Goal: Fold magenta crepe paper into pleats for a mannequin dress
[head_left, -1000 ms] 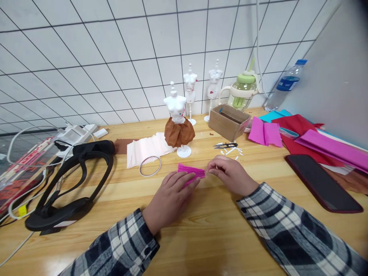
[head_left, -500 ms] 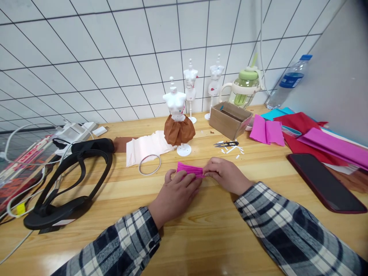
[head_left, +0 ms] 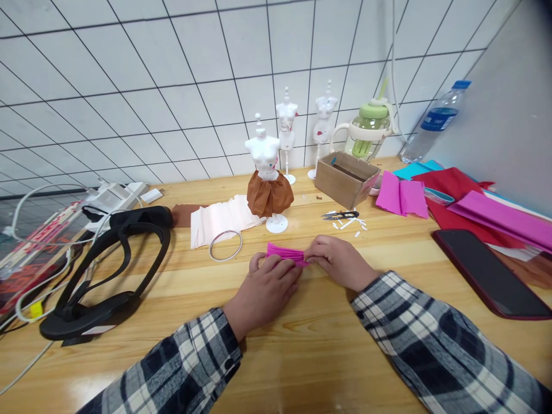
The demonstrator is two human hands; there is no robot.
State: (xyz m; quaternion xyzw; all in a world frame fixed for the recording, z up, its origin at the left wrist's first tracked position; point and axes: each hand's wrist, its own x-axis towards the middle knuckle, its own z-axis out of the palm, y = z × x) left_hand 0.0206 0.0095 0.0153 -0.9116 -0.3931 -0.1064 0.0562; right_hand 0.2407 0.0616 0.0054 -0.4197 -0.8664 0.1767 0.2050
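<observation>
A strip of magenta crepe paper (head_left: pixel 282 252), folded into narrow pleats, lies on the wooden table in front of me. My left hand (head_left: pixel 269 282) holds its near side down, fingers curled over the pleats. At the paper's right end, my right hand (head_left: pixel 338 261) pinches the folds between thumb and forefinger. Just beyond stands a small white dress form (head_left: pixel 264 150) wearing a gathered brown paper skirt (head_left: pixel 269 195). Thread snips (head_left: pixel 340 215) and several white scraps (head_left: pixel 345 224) lie past my right hand. My fingers hide part of the pleated strip.
A silver ring (head_left: pixel 225 246) overlaps pale pink crepe paper (head_left: pixel 224 217). Two more dress forms (head_left: pixel 286 129) and a cardboard box (head_left: pixel 345 181) stand by the tiled wall. A phone (head_left: pixel 487 273) and coloured paper lie right; a black headset (head_left: pixel 107 276) with cables lies left.
Both hands stay on the pleated paper with barely any movement. The whole view has shifted very slightly.
</observation>
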